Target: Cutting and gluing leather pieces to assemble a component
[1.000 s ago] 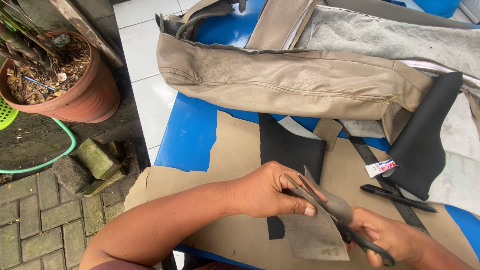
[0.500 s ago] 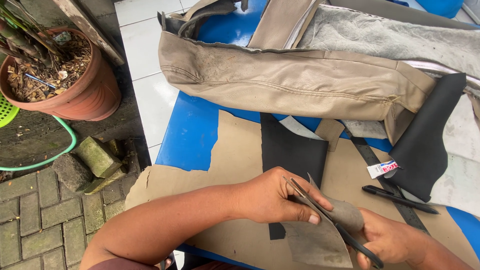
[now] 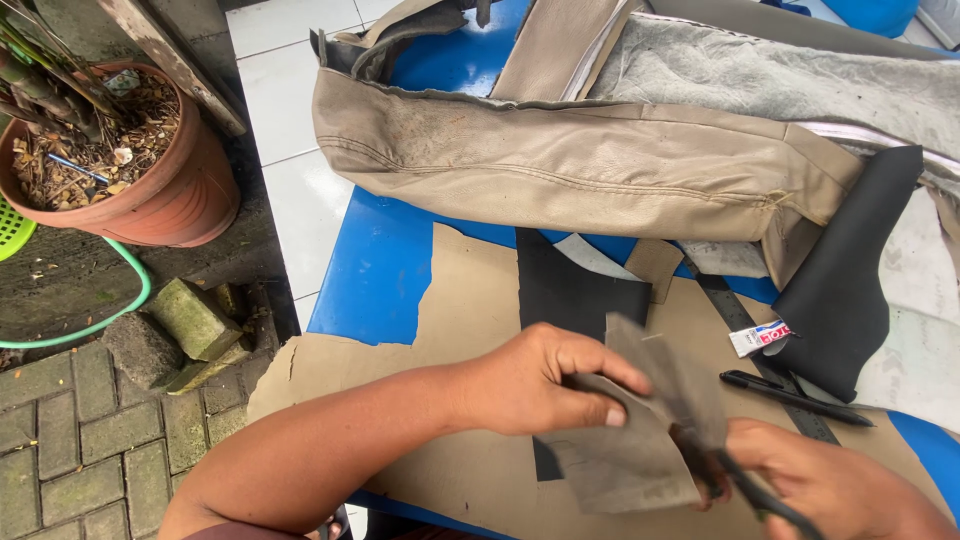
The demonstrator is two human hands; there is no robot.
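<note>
My left hand (image 3: pixel 545 385) pinches a piece of grey-brown leather (image 3: pixel 640 440) and holds it up over the cardboard sheet (image 3: pixel 470 310). My right hand (image 3: pixel 830 485) grips black scissors (image 3: pixel 745 485) whose blades meet the leather's right edge. Both hands work at the near edge of the blue table (image 3: pixel 375 275). A black leather patch (image 3: pixel 570 285) lies flat on the cardboard just beyond the hands.
A worn beige seat cover (image 3: pixel 560 160) lies across the far side of the table. To the right are a black leather piece (image 3: pixel 845 270), a black pen (image 3: pixel 790 395), a small glue tube (image 3: pixel 760 337) and a dark ruler (image 3: pixel 735 315). A terracotta plant pot (image 3: pixel 150 200) and green hose (image 3: pixel 110 315) are on the ground at the left.
The leather piece has been turned and lifted more upright in my left hand. The scissors have shifted lower and to the right along its edge.
</note>
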